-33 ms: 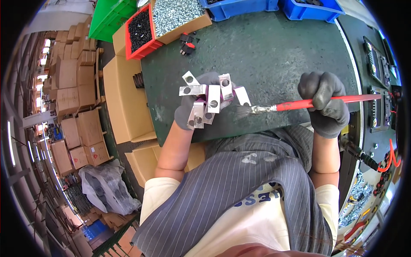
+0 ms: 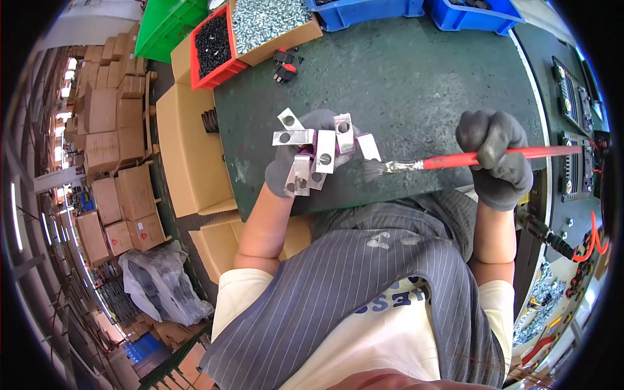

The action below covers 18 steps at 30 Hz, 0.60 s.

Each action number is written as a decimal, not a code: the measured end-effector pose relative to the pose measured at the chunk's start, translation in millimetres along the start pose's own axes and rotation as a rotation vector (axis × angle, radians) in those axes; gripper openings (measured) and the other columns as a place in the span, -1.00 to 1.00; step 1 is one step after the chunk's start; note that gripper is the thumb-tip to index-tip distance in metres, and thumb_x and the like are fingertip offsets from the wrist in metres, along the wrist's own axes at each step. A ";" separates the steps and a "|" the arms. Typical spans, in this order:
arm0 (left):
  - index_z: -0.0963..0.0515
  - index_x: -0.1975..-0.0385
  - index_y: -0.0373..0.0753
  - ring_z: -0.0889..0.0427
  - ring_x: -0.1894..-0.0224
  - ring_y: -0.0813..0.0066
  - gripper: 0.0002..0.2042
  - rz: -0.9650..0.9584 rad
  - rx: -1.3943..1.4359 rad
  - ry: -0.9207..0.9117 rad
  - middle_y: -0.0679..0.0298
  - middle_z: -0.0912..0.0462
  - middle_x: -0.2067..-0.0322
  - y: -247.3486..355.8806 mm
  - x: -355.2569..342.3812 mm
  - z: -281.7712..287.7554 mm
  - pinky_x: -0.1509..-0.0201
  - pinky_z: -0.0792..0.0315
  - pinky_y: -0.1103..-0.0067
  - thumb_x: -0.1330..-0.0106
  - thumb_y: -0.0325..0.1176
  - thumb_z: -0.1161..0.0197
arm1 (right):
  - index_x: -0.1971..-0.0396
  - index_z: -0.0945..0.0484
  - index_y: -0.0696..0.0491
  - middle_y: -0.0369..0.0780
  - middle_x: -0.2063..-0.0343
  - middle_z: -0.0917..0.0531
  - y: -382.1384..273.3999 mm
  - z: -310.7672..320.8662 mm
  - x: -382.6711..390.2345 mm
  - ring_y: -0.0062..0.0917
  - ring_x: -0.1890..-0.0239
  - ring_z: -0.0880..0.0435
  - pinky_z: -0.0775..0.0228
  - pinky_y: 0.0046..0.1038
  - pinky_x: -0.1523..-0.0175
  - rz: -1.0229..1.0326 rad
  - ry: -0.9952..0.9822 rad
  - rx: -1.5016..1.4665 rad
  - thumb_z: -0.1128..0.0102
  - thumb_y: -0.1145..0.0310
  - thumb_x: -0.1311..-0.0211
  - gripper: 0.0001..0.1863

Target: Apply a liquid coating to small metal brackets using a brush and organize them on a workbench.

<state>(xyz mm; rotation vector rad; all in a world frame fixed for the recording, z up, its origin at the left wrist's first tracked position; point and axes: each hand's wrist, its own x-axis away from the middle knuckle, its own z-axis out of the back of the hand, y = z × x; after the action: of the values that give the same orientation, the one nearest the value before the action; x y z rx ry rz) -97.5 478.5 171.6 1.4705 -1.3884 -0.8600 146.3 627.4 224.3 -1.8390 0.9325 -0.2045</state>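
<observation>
My left hand (image 2: 281, 169), in a dark grey glove, grips a bundle of silver metal pieces (image 2: 325, 149), each visible one a flat bar, most showing a round hole, with purple parts between them. Its fingers are mostly hidden behind the metal. My right hand (image 2: 494, 159), also gloved, is closed around the red handle of a paintbrush (image 2: 448, 160) held level. The pale, worn bristles (image 2: 383, 170) are just right of the metal bundle, over the dark green worktable (image 2: 422, 78).
A red bin (image 2: 214, 78) of black screws, a cardboard box (image 2: 286, 36) of silver fasteners, blue bins (image 2: 364, 18) and small red-black parts (image 2: 284, 68) line the back. A large cardboard box (image 2: 179, 149) stands at left. A driver tool (image 2: 552, 237) lies beyond the right edge.
My right hand and the paintbrush have shifted very slightly right and down. My left hand and the metal bundle are almost unmoved.
</observation>
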 end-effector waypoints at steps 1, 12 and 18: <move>-0.42 0.17 -0.35 -0.51 0.24 0.46 -0.46 -0.010 -0.011 -0.006 0.22 -0.49 0.29 0.1 0.4 -0.4 0.24 -0.46 0.59 -0.21 0.10 0.06 | 0.79 -0.27 -0.04 -0.33 0.77 -0.26 -2.5 1.4 2.0 -0.59 0.65 -0.12 0.09 -0.51 0.48 0.015 -0.005 0.027 -0.10 0.27 0.29 -0.80; -0.47 0.18 -0.36 -0.49 0.25 0.42 -0.32 0.039 0.051 0.061 0.17 -0.49 0.23 13.0 8.5 -11.7 0.22 -0.39 0.52 -0.21 0.24 0.23 | 0.78 -0.39 -0.04 -0.35 0.79 -0.26 -25.5 2.2 2.6 -0.54 0.69 -0.15 0.12 -0.48 0.51 0.178 -0.073 0.313 -0.20 0.17 0.25 -0.77; -0.48 0.25 -0.33 -0.52 0.28 0.36 -0.70 -0.433 -0.821 -0.253 0.14 -0.50 0.29 20.0 -7.5 8.8 0.17 -0.42 0.47 -0.24 -0.19 -0.02 | 0.79 -0.45 0.01 -0.32 0.84 -0.34 -18.5 -2.3 -4.1 -0.56 0.78 -0.24 0.06 -0.50 0.64 0.253 -0.118 0.324 -0.21 0.22 0.31 -0.80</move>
<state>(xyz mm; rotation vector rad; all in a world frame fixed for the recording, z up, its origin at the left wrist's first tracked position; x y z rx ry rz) -113.6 485.5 186.6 1.0253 -0.7076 -1.6913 151.6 631.8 242.1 -1.4074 0.9769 -0.0829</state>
